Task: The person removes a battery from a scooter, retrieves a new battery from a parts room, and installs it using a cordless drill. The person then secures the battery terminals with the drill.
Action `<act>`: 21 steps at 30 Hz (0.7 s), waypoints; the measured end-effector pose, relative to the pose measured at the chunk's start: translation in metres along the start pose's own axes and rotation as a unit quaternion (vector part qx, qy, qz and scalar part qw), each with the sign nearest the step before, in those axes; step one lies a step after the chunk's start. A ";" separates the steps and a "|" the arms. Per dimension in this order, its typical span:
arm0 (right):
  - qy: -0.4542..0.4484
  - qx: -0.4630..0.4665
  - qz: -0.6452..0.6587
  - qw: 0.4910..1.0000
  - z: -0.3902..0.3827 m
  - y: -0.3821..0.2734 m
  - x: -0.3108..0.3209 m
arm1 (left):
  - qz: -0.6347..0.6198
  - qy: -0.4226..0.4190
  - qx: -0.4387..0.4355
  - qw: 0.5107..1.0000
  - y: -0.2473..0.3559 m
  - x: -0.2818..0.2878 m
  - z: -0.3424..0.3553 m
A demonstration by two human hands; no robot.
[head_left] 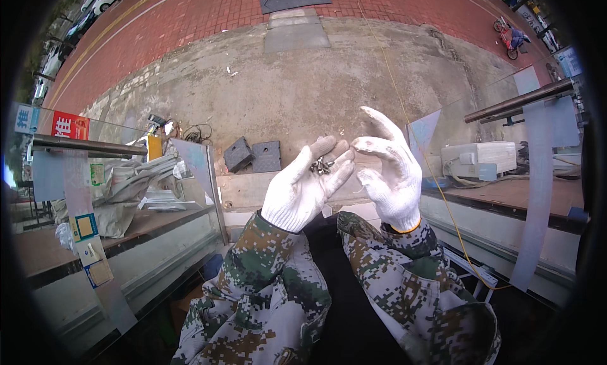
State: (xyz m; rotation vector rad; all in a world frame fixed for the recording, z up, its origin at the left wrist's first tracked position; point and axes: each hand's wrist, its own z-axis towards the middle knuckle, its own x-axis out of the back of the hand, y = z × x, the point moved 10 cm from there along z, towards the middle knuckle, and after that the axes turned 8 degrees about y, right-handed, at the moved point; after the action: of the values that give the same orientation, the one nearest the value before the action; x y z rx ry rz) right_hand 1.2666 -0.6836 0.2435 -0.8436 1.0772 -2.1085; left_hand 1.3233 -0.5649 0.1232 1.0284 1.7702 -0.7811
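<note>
Head view: left hand [302, 189] in a white cotton glove, palm up and cupped, cradling a small heap of metal screws [321, 166] on the fingers. Right hand [392, 173] just beside, fingers spread, thumb and forefinger tip closing toward the heap — not yet gripping any. Sorting or picking step, apparently. Next move probably demanding a fine pinch on one screw — hard in thick gloves, with the palm kept level. Below, grey concrete pavement [303, 87].

Small metal screws [321, 166] heaped in cupped gloved palm.
</note>
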 end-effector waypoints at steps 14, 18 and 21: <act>0.091 -0.312 0.334 0.885 0.033 0.301 0.029 | -0.047 0.012 -0.171 0.984 0.173 0.195 0.102; 0.105 -0.371 0.274 0.881 0.076 0.370 0.036 | -0.064 0.064 -0.210 0.973 0.203 0.206 0.145; 0.091 -0.318 0.244 0.911 0.095 0.398 0.034 | -0.058 0.084 -0.272 0.957 0.233 0.221 0.155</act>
State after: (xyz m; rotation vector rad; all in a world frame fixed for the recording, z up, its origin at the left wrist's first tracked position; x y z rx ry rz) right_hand 1.4107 -0.9420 -0.0407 -0.5656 1.9055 -1.4357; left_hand 1.5396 -0.5216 -0.1564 0.6349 2.0465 -0.2434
